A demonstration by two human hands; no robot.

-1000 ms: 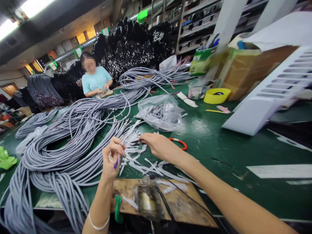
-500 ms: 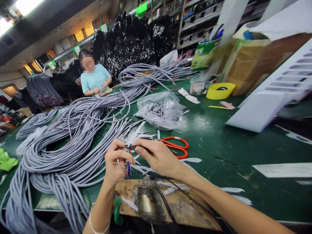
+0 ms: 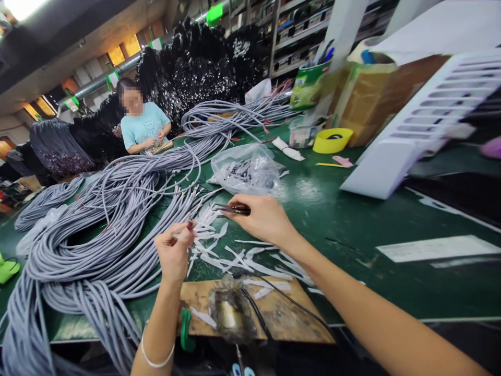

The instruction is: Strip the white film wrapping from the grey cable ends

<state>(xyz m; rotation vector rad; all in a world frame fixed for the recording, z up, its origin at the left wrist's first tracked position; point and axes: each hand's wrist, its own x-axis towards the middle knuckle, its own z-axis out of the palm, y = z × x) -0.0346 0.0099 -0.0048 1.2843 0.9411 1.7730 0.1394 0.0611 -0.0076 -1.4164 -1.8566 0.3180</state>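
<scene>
My left hand (image 3: 175, 250) is closed in a pinch on a thin cable end, beside the grey cables (image 3: 156, 209). Little of that cable end shows between the fingers, with a dark red bit at the tip. To the right and a little higher, my right hand (image 3: 263, 218) is shut on dark tweezers (image 3: 234, 209), whose tips point left over the scraps. White strips (image 3: 219, 256) lie scattered on the green table below both hands. A clear plastic bag (image 3: 250, 172) of small grey pieces lies beyond my right hand.
A wooden board (image 3: 282, 313) with a grimy metal device (image 3: 230, 315) and black cords sits at the near edge. Further right stand a white slotted holder (image 3: 407, 141), a yellow ring (image 3: 332, 141) and a cardboard box (image 3: 366, 99). Across the table, a person (image 3: 143, 125) handles something small.
My hands have moved apart: the right one went up and right with the tweezers, the left one slightly left. The orange-handled scissors no longer show. The whole view has shifted a little.
</scene>
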